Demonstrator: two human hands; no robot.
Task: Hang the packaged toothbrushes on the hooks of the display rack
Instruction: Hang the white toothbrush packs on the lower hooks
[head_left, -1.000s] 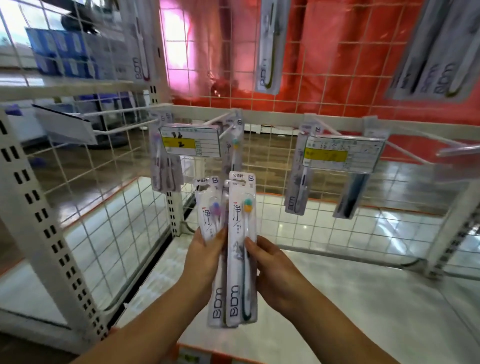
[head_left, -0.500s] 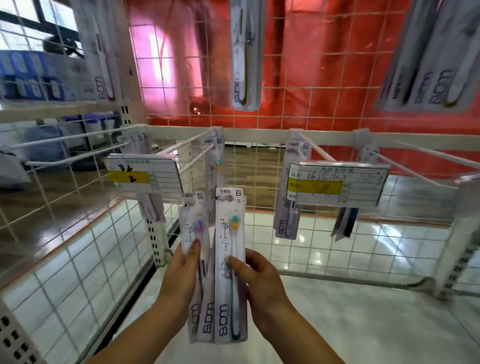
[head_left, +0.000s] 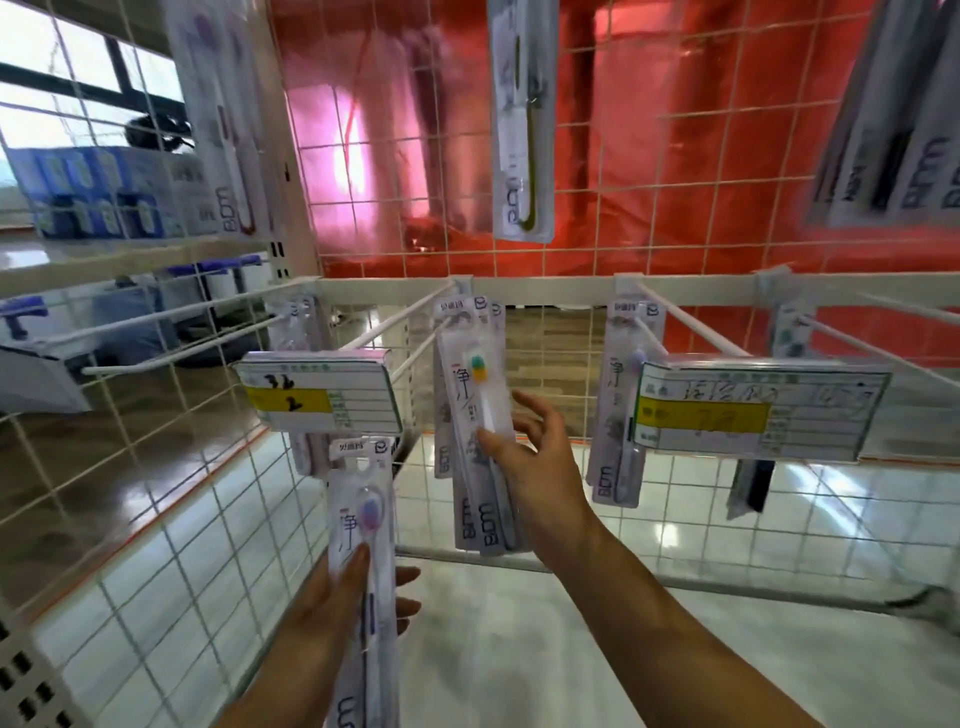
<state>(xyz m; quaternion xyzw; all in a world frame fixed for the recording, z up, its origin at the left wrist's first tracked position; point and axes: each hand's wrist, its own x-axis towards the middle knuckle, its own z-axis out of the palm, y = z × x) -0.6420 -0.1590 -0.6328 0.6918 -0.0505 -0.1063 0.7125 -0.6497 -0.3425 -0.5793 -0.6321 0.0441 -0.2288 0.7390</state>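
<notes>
One head-worn camera looks forward and slightly down from close behind both hands, facing the wire display rack (head_left: 545, 283) just beyond the right hand (head_left: 535, 457); no second view.

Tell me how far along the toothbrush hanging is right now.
Done: packs already hang on the lower hooks and the upper row. In hand: the right hand holds the green-bristled pack up at a lower hook; whether its hole is on the hook is unclear. Left: the purple-bristled pack in the left hand.
</notes>
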